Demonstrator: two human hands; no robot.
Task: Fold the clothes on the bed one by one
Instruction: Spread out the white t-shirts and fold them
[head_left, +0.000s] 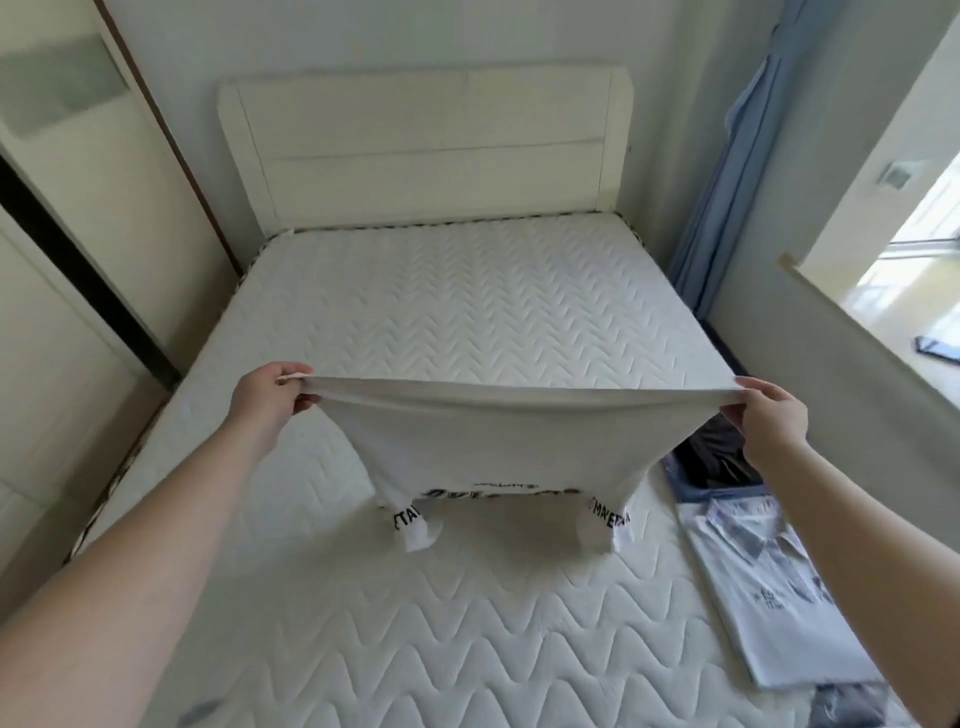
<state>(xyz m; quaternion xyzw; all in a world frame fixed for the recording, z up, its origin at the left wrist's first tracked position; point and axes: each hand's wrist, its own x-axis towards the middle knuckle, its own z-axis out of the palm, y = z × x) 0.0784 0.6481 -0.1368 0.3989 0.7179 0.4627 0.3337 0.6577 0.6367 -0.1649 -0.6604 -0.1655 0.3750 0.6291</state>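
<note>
Head view: my left hand (270, 397) and right hand (769, 415) each pinched the white T-shirt (498, 441), stretched above the bed (467, 312); keeping its edge taut and level would help it land flat.

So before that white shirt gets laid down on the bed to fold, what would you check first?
1. Left hand pinches one end of the white shirt: ok.
2. Right hand pinches the other end: ok.
3. Top edge stretched straight between both grips: ok.
4. Sleeves hang free, cuffs with black lettering brushing the mattress: ok.
5. Bare mattress ahead to lay it flat: ok.
6. Clear of the folded shirt at the right edge: ok, apart from it.
7. Shirt front or back facing down: cannot tell.
</note>
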